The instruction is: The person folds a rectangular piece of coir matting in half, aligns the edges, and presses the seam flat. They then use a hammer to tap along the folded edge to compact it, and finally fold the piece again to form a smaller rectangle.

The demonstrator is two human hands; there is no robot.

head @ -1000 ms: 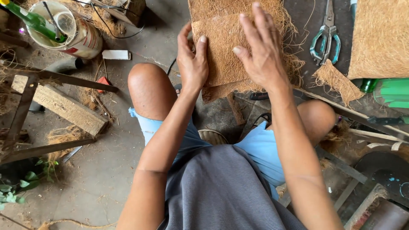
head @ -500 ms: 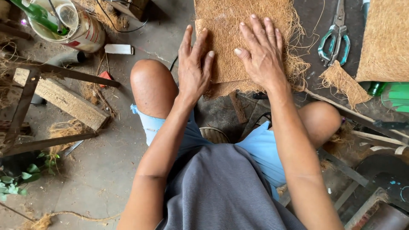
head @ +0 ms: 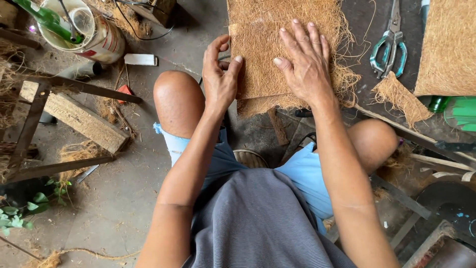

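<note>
A: Where's the brown coconut-fibre mat [head: 270, 54]?

B: Flat on the dark work surface [head: 362, 74], just ahead of the knees. Frayed strands hang off its right and near edges.

A: Hands?

B: Right hand [head: 307, 67] lies palm down on the mat, fingers spread, pressing, not gripping. Left hand [head: 219, 74] is at the mat's left edge, thumb on top, fingers curled beside the edge. Narrow pinch on that edge, as far as I can tell.

A: Packages, labels?

B: Top left: white cylindrical bucket [head: 96, 37] with a red patch low on its wall, a green bottle [head: 47, 20] leaning in it. Right of it, a small white rectangular box [head: 140, 59] on the concrete floor. A small red scrap [head: 125, 91] below that. Green plastic container [head: 458, 111] at the right edge.

A: Rest?

B: Teal-handled scissors [head: 391, 44] right of the mat, shut. 2nd fibre sheet [head: 448, 47] at top right, a loose fibre offcut [head: 399, 97] between it and the right hand. Wooden plank [head: 74, 116] in a dark metal frame on the left. Nothing lies on the mat but the hands.
</note>
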